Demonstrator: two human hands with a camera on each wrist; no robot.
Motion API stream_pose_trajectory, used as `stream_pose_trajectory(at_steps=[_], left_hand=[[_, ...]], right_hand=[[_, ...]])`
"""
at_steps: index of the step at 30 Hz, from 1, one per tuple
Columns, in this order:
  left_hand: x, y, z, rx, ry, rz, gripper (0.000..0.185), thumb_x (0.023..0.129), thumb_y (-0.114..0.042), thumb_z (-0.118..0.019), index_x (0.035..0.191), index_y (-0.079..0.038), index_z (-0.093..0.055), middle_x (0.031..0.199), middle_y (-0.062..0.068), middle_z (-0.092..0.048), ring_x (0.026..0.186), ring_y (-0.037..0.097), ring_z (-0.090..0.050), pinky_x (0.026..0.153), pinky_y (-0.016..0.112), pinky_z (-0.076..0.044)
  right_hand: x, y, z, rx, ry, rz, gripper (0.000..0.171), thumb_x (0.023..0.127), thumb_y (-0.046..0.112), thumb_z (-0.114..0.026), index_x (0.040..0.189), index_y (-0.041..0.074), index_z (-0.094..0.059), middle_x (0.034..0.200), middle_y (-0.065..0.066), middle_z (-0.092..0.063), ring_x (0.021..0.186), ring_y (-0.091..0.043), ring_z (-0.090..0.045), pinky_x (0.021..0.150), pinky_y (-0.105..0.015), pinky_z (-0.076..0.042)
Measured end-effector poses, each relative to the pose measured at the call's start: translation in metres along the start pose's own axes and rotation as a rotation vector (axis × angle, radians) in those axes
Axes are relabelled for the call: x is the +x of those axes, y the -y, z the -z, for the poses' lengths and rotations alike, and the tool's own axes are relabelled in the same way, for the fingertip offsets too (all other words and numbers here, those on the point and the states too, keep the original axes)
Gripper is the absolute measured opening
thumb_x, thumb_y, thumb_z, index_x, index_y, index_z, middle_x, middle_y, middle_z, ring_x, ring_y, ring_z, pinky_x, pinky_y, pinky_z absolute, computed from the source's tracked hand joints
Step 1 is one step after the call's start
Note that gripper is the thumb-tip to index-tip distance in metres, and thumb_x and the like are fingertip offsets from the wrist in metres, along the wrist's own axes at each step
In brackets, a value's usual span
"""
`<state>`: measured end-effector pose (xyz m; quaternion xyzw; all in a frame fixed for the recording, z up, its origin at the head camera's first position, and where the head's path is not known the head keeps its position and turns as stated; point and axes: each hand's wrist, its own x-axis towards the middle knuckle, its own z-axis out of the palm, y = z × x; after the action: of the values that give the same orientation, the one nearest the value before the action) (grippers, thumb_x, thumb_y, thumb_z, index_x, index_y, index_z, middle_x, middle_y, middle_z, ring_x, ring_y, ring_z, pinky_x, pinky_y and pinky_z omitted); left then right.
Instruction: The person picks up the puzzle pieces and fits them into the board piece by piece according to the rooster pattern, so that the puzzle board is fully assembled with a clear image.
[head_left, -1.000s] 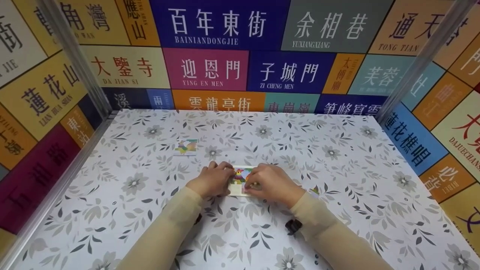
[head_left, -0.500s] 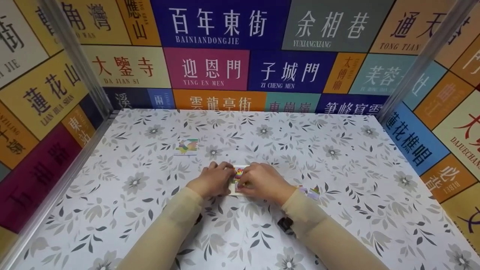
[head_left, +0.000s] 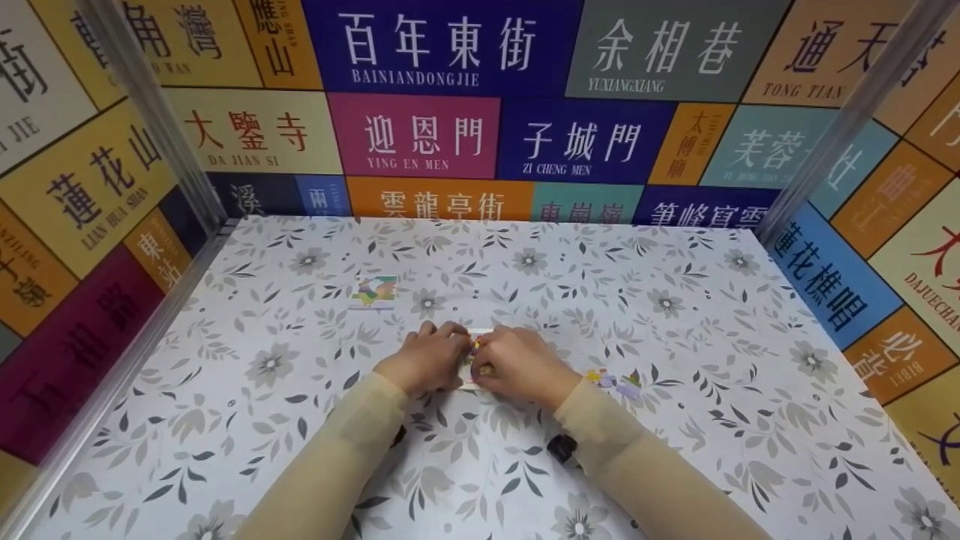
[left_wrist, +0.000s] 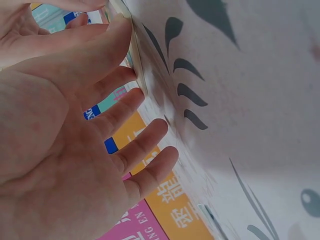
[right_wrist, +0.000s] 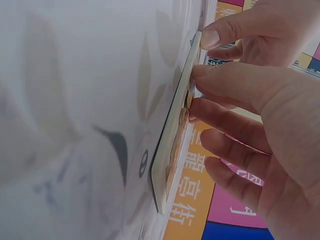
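- While gripping puzzle tray between fingers of left hand, holds fingers of right hand narrow against it; cannot tell their grasp.
- Looks partly done, with inset pieces beneath fingers.
- Probably must fit loose pieces right of fingers.

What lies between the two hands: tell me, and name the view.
A jigsaw board, partly covered by fingers, lies between the left hand and right hand; the head view shows it.
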<state>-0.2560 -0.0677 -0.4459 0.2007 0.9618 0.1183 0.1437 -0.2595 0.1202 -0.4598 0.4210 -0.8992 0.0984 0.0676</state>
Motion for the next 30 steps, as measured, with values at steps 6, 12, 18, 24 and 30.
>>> stream_pose_trajectory(at_steps=[6, 12, 18, 24, 30], left_hand=[[-0.001, 0.001, 0.0, 0.002, -0.008, -0.004, 0.052, 0.088, -0.02, -0.078, 0.138, -0.018, -0.064, 0.156, 0.005, -0.047, 0.133, 0.039, -0.044, 0.107, 0.057, -0.04], [-0.003, 0.001, 0.001, -0.01, 0.001, -0.001, 0.051, 0.089, -0.02, -0.078, 0.138, -0.018, -0.064, 0.156, 0.004, -0.047, 0.134, 0.038, -0.044, 0.108, 0.057, -0.039], [-0.002, 0.002, 0.001, -0.007, -0.004, -0.032, 0.049, 0.09, -0.024, -0.078, 0.137, -0.02, -0.063, 0.158, 0.005, -0.046, 0.134, 0.04, -0.044, 0.107, 0.057, -0.04], [-0.002, 0.004, 0.002, 0.005, -0.001, -0.048, 0.047, 0.092, -0.026, -0.077, 0.136, -0.021, -0.062, 0.159, 0.005, -0.044, 0.133, 0.041, -0.043, 0.105, 0.058, -0.04], [-0.001, 0.002, -0.001, 0.013, 0.019, -0.02, 0.051, 0.092, -0.025, -0.077, 0.14, -0.021, -0.061, 0.159, 0.004, -0.043, 0.136, 0.039, -0.042, 0.107, 0.057, -0.039]], right_hand=[[0.001, 0.003, 0.0, 0.007, 0.005, -0.02, 0.004, 0.086, 0.028, -0.081, 0.089, 0.026, -0.083, 0.096, 0.008, -0.075, 0.085, -0.018, -0.065, 0.072, -0.04, -0.053], [-0.001, 0.005, 0.001, 0.064, 0.024, -0.039, 0.005, 0.088, 0.025, -0.079, 0.09, 0.024, -0.083, 0.099, 0.006, -0.074, 0.088, -0.018, -0.066, 0.078, -0.039, -0.055], [-0.006, 0.002, 0.0, 0.079, -0.011, 0.0, 0.005, 0.088, 0.022, -0.079, 0.09, 0.022, -0.083, 0.101, 0.005, -0.073, 0.093, -0.018, -0.068, 0.082, -0.037, -0.056], [-0.007, 0.0, 0.001, 0.105, 0.007, 0.012, 0.007, 0.091, 0.024, -0.078, 0.095, 0.021, -0.084, 0.106, 0.002, -0.073, 0.097, -0.019, -0.068, 0.085, -0.038, -0.056], [-0.009, 0.0, 0.003, 0.107, 0.031, -0.028, 0.01, 0.089, 0.023, -0.078, 0.097, 0.022, -0.083, 0.109, 0.003, -0.072, 0.101, -0.019, -0.068, 0.088, -0.038, -0.055]])
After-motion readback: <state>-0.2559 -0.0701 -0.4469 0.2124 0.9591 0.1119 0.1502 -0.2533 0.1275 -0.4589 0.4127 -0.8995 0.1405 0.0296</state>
